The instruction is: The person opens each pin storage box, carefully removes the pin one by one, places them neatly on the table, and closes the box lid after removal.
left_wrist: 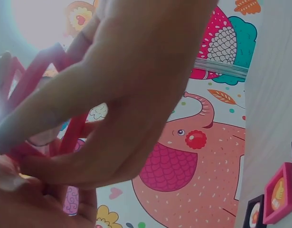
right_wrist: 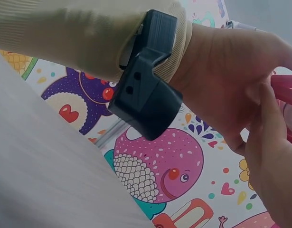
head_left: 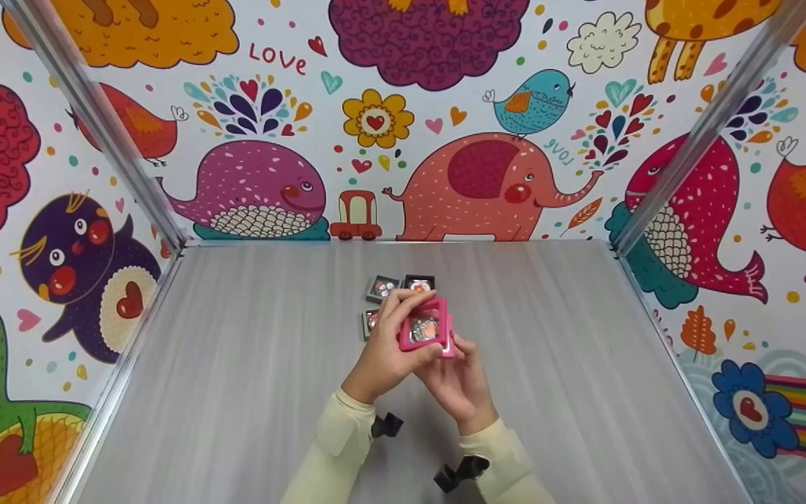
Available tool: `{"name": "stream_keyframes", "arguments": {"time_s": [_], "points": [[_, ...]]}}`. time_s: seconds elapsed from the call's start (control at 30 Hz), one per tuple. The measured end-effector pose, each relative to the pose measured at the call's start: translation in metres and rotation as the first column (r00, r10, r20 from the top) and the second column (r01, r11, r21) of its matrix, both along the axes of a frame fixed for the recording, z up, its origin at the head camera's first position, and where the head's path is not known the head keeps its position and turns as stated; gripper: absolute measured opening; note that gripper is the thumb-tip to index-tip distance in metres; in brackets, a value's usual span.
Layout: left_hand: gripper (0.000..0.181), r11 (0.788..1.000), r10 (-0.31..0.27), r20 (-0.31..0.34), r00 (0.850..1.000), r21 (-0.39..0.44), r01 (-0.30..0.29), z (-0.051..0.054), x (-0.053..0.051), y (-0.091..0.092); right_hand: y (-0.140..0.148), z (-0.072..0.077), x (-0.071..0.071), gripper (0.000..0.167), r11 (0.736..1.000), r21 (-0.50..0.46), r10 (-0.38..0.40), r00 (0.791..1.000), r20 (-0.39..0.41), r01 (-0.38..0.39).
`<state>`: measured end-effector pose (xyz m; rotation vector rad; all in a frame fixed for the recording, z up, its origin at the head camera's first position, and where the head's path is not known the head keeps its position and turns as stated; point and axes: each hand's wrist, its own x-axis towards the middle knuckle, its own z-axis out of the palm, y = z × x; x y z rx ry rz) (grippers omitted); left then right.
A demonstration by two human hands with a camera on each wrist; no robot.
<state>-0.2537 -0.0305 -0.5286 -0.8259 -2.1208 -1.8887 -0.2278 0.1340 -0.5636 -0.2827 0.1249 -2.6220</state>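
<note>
Pinched between thumb and curled fingers, a bright pink, square-framed plastic case with a clear window [head_left: 443,318] sits in the left hand [head_left: 385,353] of a person in pale yellow sleeves [head_left: 331,448], while the right hand [head_left: 462,395], palm turned up, grips its lower right side, some of its fingers hidden behind the case. Raised over the grey wood-grain table [head_left: 235,385], the case lies to the right of the left palm and just beyond the right one. Both hands touch it, so neither is nearer, though the left covers more of its rim. Nearly square, the case shows no clear long axis; the relation that appears to matter is between its pink frame parts, which stand at an angle to each other in the left wrist view, with one edge peeking out on the right in the head view. Behind the window shows a small grey-and-orange item [head_left: 424,329], its details too fine to read. Just past the fingers on the table are a grey-rimmed square box [head_left: 372,295] and a black square box [head_left: 419,278]; a smaller-looking pink square box [left_wrist: 280,213] appears from the left wrist.
</note>
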Motion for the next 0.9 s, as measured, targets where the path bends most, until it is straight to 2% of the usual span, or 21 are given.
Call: {"name": "stream_keyframes", "arguments": {"time_s": [0.27, 0.5, 0.6, 0.8, 0.9], "points": [[0.073, 0.999, -0.020, -0.007, 1.000, 0.045, 0.020, 0.004, -0.001, -0.006, 0.001, 0.002, 0.002, 0.058, 1.000, -0.005, -0.019, 0.999, 0.032, 0.019], [0.075, 0.999, 0.000, -0.036, 0.999, 0.034, 0.001, 0.002, -0.003, -0.014, 0.002, 0.001, 0.001, 0.080, 0.999, -0.001, -0.035, 0.998, 0.049, 0.035], [0.076, 1.000, 0.005, -0.042, 0.999, 0.029, -0.003, 0.003, -0.003, -0.016, 0.002, 0.001, 0.001, 0.079, 0.999, -0.014, -0.033, 0.998, 0.053, 0.033], [0.075, 0.998, -0.014, -0.021, 1.000, 0.056, 0.015, 0.002, -0.003, -0.019, 0.003, 0.001, 0.001, 0.061, 0.999, -0.043, -0.025, 0.997, 0.074, 0.028], [0.076, 0.998, -0.019, -0.002, 1.000, 0.068, 0.019, 0.001, -0.003, -0.021, 0.003, 0.002, 0.001, 0.062, 0.998, -0.050, -0.032, 0.995, 0.096, 0.037]]}}
